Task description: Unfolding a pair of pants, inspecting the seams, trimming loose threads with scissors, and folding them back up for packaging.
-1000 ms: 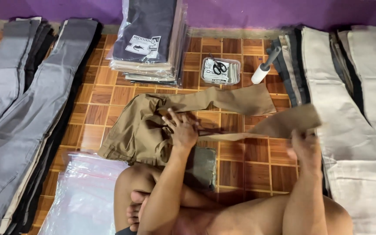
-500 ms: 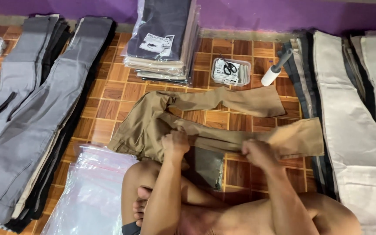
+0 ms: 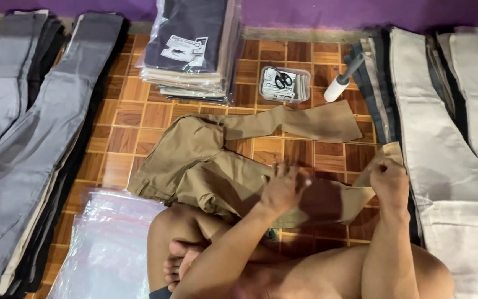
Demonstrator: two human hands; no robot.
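On the wooden parquet floor, centre: one pair of khaki trousers, spread flat, upper leg lying toward the right, lower leg running across the person's lap. Left hand: palm down, fingers loosely spread, pressing the lower leg. Right hand: fingers closed, pinching the cuff end of that leg, lifted just beside the beige trousers. Left of centre: stacked grey trousers. Near the knee: clear plastic bags. Behind: bagged folded garments, small tray with scissors, white lint roller.
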